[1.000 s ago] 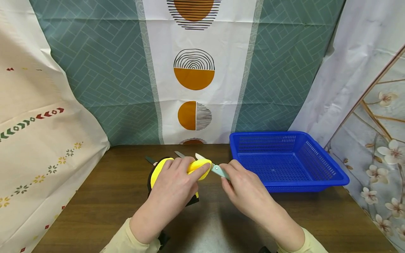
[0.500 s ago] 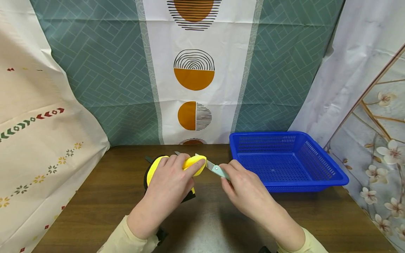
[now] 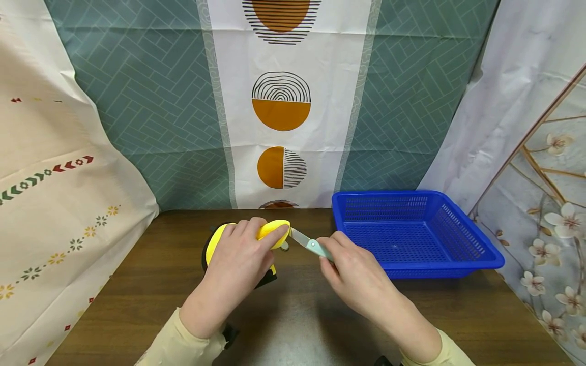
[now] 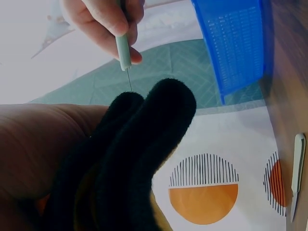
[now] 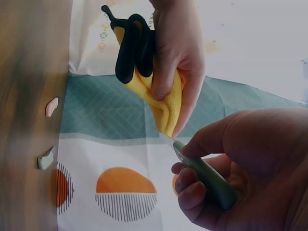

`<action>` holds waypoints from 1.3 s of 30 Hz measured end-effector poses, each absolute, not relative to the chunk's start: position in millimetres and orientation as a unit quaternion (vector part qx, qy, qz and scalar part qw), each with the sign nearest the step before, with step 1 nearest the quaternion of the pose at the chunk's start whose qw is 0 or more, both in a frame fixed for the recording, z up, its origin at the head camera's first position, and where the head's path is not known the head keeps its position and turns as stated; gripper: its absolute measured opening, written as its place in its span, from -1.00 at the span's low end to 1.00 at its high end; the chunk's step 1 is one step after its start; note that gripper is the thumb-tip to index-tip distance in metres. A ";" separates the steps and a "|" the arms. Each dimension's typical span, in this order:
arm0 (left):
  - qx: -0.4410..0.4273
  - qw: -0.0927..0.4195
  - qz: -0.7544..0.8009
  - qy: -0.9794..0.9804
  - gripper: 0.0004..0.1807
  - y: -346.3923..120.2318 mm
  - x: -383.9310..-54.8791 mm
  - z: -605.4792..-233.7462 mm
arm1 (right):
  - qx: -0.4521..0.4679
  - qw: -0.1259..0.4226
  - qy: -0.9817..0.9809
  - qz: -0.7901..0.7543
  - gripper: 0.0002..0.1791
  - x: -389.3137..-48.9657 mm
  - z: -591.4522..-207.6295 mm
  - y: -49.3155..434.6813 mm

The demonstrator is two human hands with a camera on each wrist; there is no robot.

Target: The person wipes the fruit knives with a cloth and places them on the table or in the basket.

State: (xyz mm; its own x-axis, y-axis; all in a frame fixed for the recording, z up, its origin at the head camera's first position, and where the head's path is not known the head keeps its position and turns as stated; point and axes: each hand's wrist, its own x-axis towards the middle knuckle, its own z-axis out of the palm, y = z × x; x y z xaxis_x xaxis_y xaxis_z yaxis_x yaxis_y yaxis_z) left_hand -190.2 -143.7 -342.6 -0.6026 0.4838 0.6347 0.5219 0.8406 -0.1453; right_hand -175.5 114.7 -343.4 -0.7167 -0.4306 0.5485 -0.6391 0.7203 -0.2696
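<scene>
In the head view, my left hand [image 3: 238, 259] grips a folded yellow cloth [image 3: 273, 229] with black edging. My right hand [image 3: 359, 267] holds a small knife [image 3: 316, 247] by its mint-green handle, the blade pointing left. The blade's end meets the cloth fold near my left fingertips, so its tip is hidden. From the right wrist, the pinched yellow cloth [image 5: 166, 115] is seen touching the blade, its black edge bunched above. The left wrist view shows the dark edging [image 4: 144, 139] up close and the thin blade edge-on below the knife handle [image 4: 123, 52].
A blue perforated basket [image 3: 448, 265] stands right on the brown wooden table [image 3: 137, 295]. Behind the left hand lie other small knives: a pale-handled knife [image 4: 298, 159], a pink handle [image 5: 51, 107] and a pale green handle [image 5: 45, 160]. Patterned fabric [image 3: 389, 101] hangs around the table.
My left hand has moved left with the cloth, along the blade towards its tip, baring more of the blade. A pale handle end now shows behind the cloth. My right hand stays put.
</scene>
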 end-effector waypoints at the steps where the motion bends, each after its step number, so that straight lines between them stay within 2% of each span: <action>1: -0.281 0.346 -0.028 -0.895 -0.35 -144.1 -190.5 -342.5 | 0.298 0.230 -0.899 0.226 -0.72 -175.6 -343.4 114.7; 21: -0.257 0.338 -0.023 -0.905 -0.41 -162.1 -198.4 -341.6 | 0.300 0.233 -0.899 0.218 -0.71 -176.8 -344.4 117.0; 26: -0.251 0.338 -0.033 -0.906 -0.37 -164.2 -197.9 -338.2 | 0.298 0.233 -0.900 0.215 -0.70 -177.7 -344.7 117.1; 39: -0.298 0.362 -0.065 -0.881 -0.32 -144.9 -185.1 -336.9 | 0.286 0.221 -0.907 0.217 -0.67 -181.2 -346.7 116.4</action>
State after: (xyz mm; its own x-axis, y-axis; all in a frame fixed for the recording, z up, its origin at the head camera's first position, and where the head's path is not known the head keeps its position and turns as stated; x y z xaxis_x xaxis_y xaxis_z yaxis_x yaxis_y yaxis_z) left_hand -185.1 -144.9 -336.9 -0.5609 0.4777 0.6761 0.5720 0.8140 -0.1006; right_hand -181.2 116.4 -346.7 -0.7392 -0.4219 0.5250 -0.6139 0.7428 -0.2674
